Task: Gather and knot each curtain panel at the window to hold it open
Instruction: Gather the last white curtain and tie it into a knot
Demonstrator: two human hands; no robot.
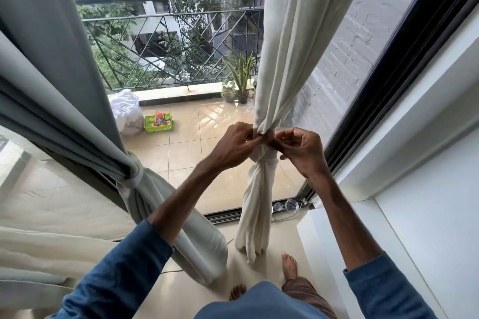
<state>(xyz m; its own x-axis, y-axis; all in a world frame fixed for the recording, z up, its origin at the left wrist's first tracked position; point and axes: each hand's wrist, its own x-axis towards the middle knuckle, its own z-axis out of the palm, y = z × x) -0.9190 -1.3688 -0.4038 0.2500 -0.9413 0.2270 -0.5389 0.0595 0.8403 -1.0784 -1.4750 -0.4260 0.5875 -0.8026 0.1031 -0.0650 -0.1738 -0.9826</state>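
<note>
**Last curtain knot being cinched at balcony door**

A person in blue sleeves stands barefoot at the window. To the left, the grey curtain (64, 85) hangs already knotted. Ahead, the left hand (234, 145) and right hand (302, 147), close together, both pinch the gathered neck of the cream curtain (293, 59) just above its knot (264, 160), near the door's right frame. The knot looks loosely cinched; released before it is pulled snug, the tail could slip through and the panel fall open. Beyond, a green basket (158, 123) sits on the balcony.
</note>
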